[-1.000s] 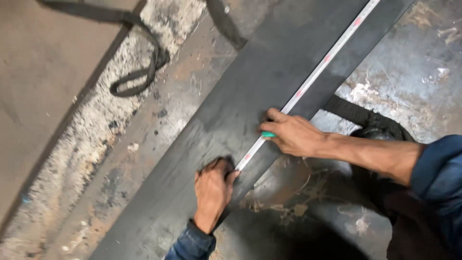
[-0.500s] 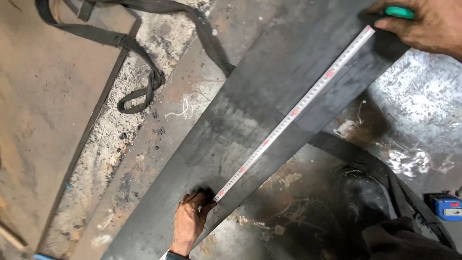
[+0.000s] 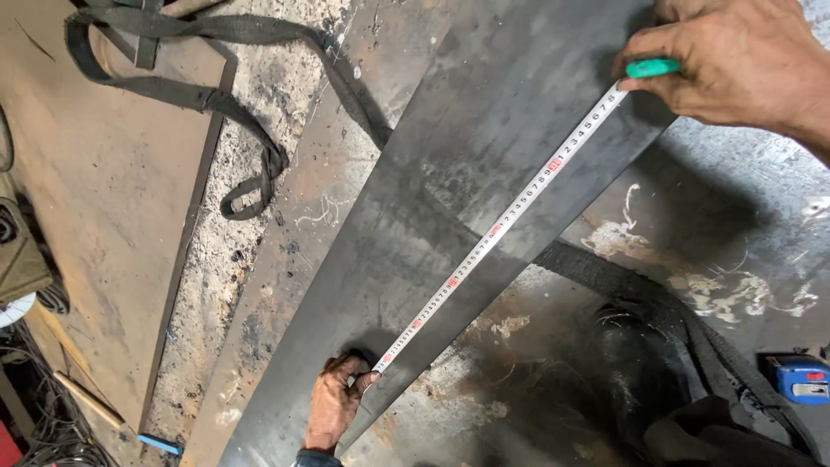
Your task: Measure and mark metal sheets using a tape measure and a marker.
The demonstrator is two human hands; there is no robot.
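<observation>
Both hands grip a tape measure [image 3: 501,227] taut across a dark steel plate [image 3: 450,173]: left hand [image 3: 333,405] pins its end, right hand [image 3: 726,65] holds the case; a loosened pinch could snap it back.

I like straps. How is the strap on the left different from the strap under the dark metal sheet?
The left strap lies out in the open in long loops; the right strap is partly tucked under the metal sheet. The left strap looks narrower and greyer, the right one wider and darker. Both are flat woven straps lying on the dirty floor.
</observation>
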